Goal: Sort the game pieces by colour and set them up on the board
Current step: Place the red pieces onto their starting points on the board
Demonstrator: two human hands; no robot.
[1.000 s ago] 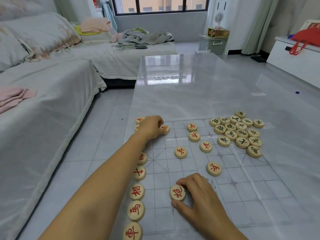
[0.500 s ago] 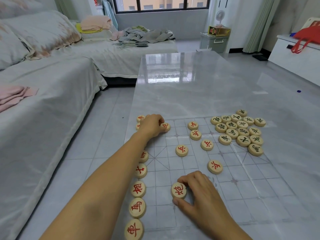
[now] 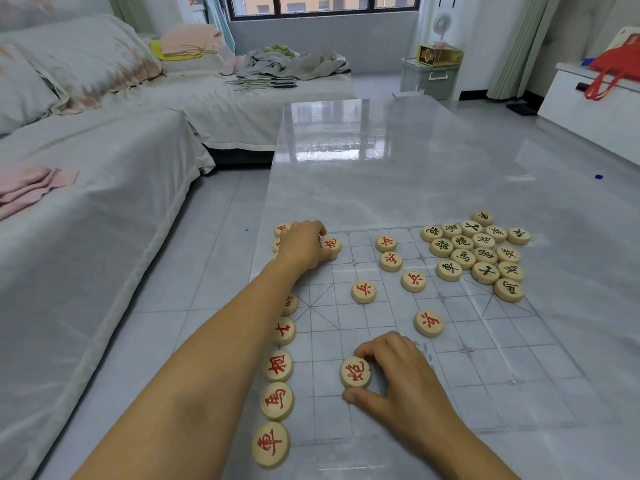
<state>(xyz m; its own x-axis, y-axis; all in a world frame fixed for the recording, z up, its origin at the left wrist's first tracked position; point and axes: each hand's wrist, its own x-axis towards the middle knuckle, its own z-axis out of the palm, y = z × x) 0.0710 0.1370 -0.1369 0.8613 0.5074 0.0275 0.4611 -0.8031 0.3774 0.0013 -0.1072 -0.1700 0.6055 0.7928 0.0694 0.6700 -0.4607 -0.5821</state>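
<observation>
A clear plastic board [image 3: 491,368] with a printed grid lies on the grey table. Round wooden pieces with red characters stand in a column down its left edge [image 3: 277,400]. Several more red pieces [image 3: 363,292] lie loose in the board's middle. A heap of green-lettered pieces [image 3: 478,252] sits at the far right. My left hand [image 3: 303,244] rests at the far left corner with its fingers on a red piece [image 3: 331,244]. My right hand [image 3: 398,372] pinches another red piece [image 3: 356,372] flat on the board near me.
The glossy table [image 3: 381,174] stretches far ahead. A sofa with a pale cover [image 3: 86,209] runs along the left, with a strip of tiled floor between. A white cabinet with a red bag [image 3: 613,67] stands at the far right.
Both hands stay on their red pieces, almost still. My right hand has nudged its piece very slightly; the view has shifted a little.
</observation>
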